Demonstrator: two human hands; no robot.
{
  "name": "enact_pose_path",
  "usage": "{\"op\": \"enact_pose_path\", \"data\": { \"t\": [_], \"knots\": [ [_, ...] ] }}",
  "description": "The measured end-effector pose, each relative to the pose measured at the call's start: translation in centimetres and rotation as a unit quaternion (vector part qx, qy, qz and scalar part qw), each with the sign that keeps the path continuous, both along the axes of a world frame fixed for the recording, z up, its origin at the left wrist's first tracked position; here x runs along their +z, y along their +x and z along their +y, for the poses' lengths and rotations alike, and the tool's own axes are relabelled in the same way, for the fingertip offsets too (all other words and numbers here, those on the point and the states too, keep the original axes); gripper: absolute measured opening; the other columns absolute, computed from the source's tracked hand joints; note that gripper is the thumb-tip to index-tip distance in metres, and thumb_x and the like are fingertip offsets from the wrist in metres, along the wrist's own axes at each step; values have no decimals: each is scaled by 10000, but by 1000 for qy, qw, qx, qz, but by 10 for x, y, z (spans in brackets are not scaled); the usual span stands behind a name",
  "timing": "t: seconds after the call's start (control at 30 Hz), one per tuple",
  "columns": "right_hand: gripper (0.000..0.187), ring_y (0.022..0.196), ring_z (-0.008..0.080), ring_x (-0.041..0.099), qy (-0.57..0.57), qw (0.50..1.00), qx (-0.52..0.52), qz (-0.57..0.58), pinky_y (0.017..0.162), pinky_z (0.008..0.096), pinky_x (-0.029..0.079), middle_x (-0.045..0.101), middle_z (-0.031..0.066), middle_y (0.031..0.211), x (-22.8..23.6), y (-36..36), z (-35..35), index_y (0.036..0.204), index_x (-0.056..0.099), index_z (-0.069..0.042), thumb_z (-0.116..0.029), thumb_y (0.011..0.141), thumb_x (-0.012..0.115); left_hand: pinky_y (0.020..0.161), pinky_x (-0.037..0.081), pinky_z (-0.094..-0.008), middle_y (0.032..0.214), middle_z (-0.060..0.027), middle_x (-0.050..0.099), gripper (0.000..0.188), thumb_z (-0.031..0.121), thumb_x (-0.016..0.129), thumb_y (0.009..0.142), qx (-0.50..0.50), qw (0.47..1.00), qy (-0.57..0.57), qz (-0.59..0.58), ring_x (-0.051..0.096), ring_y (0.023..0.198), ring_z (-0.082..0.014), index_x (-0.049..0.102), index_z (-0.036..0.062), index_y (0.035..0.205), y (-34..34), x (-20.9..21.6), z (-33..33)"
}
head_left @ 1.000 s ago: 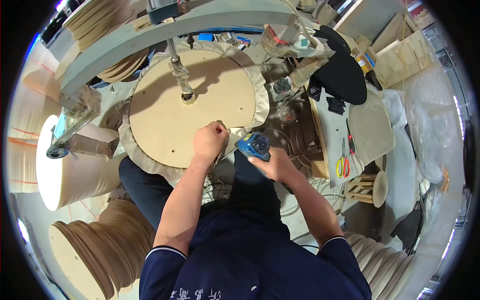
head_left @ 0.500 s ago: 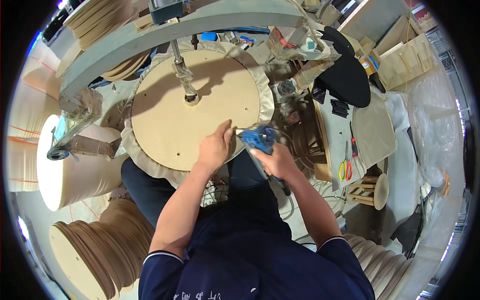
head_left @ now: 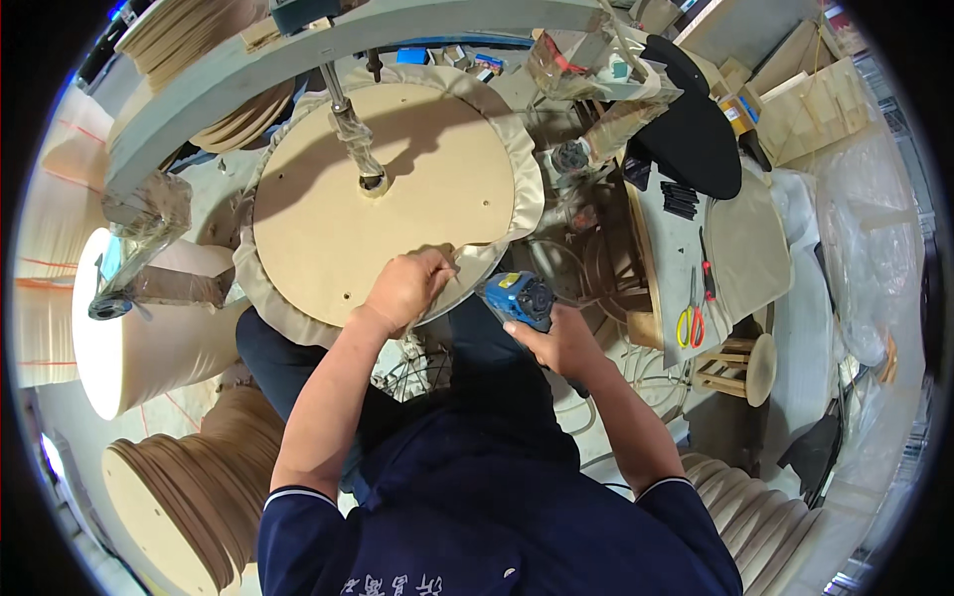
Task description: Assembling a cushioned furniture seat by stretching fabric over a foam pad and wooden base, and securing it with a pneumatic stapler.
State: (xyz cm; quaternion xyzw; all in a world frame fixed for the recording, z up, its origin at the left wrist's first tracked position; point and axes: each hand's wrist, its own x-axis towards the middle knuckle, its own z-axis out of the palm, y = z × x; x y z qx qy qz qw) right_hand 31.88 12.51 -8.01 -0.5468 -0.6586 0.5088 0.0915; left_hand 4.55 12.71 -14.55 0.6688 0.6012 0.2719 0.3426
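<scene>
A metal rod (head_left: 348, 129) reaches the middle of our round board (head_left: 427, 189); pale fabric (head_left: 528, 174) rings it. At the board's near edge our left hand (head_left: 405, 288) curls its fingers; whether they pinch fabric, we cannot tell. Right of the board, our right hand (head_left: 561, 338) clamps its fingers around a blue tool (head_left: 519, 300); farther right, a table (head_left: 668, 238) bears scissors (head_left: 691, 323).

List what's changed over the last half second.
The blue tool has drawn back from the round board toward the person, still gripped in the right hand. The left hand has shifted leftward, its outstretched fingers now curled at the cloth edge. The board stays under the post; the scissors haven't moved.
</scene>
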Motion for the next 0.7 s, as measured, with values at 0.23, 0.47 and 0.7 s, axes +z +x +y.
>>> {"op": "enact_pose_path", "data": {
  "t": [0.23,0.47,0.7],
  "knots": [
    [384,806,165,695,37,998,42,4,782,351,544,757,164,873,-16,-16,7,1073,735,25,-330,933,771,681,535,-423,776,-182,699,246,262,774,918,111,991,-73,-32,673,702,-341,693,31,894,4,-9,6],
    [381,881,248,744,46,998,32,-19,816,368,547,752,203,920,-11,-44,22,1100,719,16,-325,937,759,637,522,-376,726,-141,693,237,233,759,938,133,990,-28,-24,644,630,-257,696,9,895,11,-20,11],
    [352,581,158,636,33,999,-3,28,581,333,496,653,72,670,-10,-25,25,968,690,-7,-356,954,737,820,554,-472,966,-234,726,360,316,654,993,147,986,35,-76,706,913,-414,671,92,1275,22,-21,6]
  ]
}}
